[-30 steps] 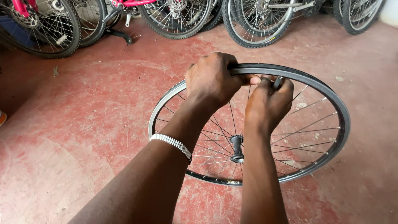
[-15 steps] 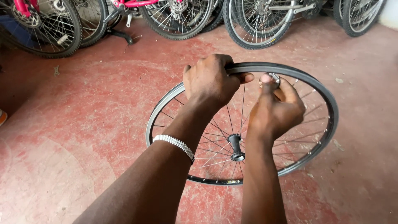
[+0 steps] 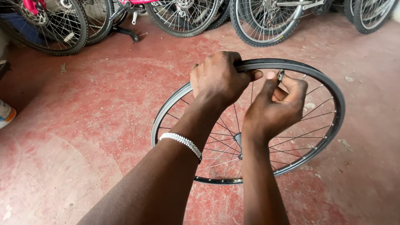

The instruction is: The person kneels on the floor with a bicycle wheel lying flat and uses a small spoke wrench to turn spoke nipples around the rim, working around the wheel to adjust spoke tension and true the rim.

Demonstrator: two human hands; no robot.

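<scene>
A bare spoked bicycle wheel [image 3: 329,125] stands tilted on the red floor, with a black rim strip or tube along its upper rim. My left hand [image 3: 218,79], a white beaded bracelet [image 3: 182,143] on its wrist, grips the top of the rim. Just to its right, my right hand [image 3: 273,110] pinches a small metal valve stem [image 3: 281,75] between thumb and fingers inside the rim. The hub [image 3: 238,141] shows between my forearms.
Several parked bicycles line the back, their wheels [image 3: 262,21] touching the floor, and a pink frame [image 3: 31,6] is at the far left. A kickstand [image 3: 125,32] juts out. A shoe tip [image 3: 6,114] lies at the left edge.
My right hand has shifted right and down, away from the left, now pinching the valve stem. The wheel has tipped slightly nearer and to the left.
</scene>
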